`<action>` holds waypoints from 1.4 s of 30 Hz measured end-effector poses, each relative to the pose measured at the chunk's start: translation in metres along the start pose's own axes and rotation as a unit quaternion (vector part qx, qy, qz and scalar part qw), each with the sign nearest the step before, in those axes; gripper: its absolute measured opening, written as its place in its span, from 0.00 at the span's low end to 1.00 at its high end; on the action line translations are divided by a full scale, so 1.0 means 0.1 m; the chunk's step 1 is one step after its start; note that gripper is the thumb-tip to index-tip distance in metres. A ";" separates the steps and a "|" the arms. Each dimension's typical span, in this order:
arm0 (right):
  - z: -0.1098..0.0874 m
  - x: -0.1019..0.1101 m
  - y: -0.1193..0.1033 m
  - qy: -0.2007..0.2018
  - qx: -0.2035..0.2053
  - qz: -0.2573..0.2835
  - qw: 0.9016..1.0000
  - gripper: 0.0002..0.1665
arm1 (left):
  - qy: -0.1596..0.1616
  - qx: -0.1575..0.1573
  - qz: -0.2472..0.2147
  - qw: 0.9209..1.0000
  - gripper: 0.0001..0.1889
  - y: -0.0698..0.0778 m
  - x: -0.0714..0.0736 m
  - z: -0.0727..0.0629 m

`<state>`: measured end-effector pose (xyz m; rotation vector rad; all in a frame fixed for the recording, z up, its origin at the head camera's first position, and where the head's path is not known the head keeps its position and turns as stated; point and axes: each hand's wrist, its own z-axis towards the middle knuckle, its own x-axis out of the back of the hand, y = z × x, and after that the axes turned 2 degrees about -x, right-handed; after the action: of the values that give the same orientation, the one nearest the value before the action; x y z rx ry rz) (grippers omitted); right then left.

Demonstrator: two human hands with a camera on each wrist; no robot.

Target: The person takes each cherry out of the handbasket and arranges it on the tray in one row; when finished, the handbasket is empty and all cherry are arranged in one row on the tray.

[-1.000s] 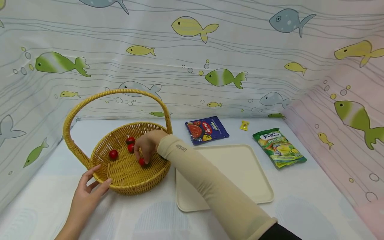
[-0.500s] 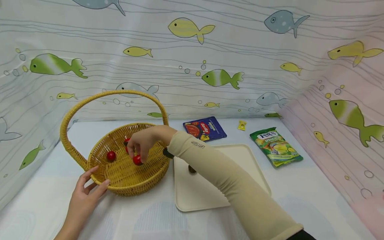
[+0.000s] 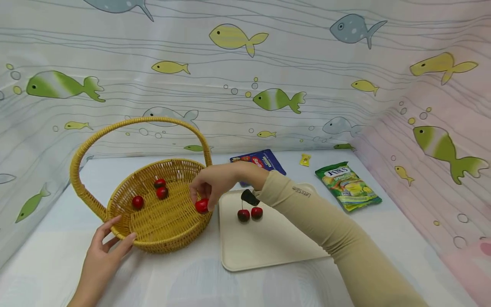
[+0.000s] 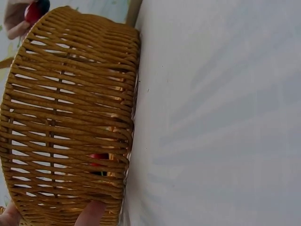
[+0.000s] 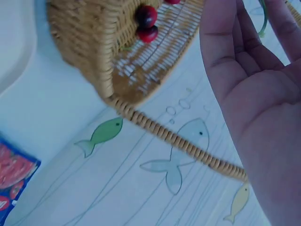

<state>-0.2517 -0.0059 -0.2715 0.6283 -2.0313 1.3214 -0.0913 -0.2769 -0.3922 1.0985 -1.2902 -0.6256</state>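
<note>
My right hand (image 3: 216, 181) pinches a red cherry (image 3: 201, 206) above the right side of the yellow wicker basket (image 3: 168, 244). In the right wrist view, a green stem (image 5: 264, 19) shows between its fingers. My left hand (image 3: 102, 256) holds the basket's near left rim, thumb and index finger over the edge; in the left wrist view, one fingertip (image 4: 91, 214) touches the outer wall. Inside the basket lie a cherry (image 3: 137, 202) at the left and two dark-red cherries (image 3: 162, 192) farther back. Two more cherries (image 3: 243, 215) lie on the cream tray (image 3: 268, 260).
Behind the tray, partly hidden by the right arm, lies a blue Barilla pouch (image 3: 268, 160). A small yellow-wrapped candy (image 3: 304, 160) and a green Fox's bag (image 3: 348, 187) lie to the right. The basket's tall handle (image 3: 140, 121) arches over it.
My right hand has lifted the cherry from the basket floor and moved right toward the tray side. The arm's shift uncovers cherries on the tray. The left hand stays on the rim.
</note>
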 end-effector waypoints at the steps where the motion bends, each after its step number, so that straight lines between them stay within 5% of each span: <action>1: -0.06 -0.01 0.02 0.006 -0.001 0.002 1.000 0.17 | 0.000 0.002 0.000 1.000 0.42 0.00 0.00 0.00; 26: -1.15 -0.27 0.39 0.118 -0.056 0.045 0.990 0.16 | -0.005 0.007 -0.001 1.000 0.42 -0.04 0.02 0.03; 42: -1.49 -0.62 0.77 0.159 -0.082 0.085 0.980 0.16 | 0.000 0.005 -0.004 1.000 0.41 -0.05 0.00 0.04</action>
<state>-0.2251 0.1644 -0.3189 0.1573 -1.9326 1.2419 -0.0940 -0.2799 -0.3973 1.1132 -1.2911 -0.6261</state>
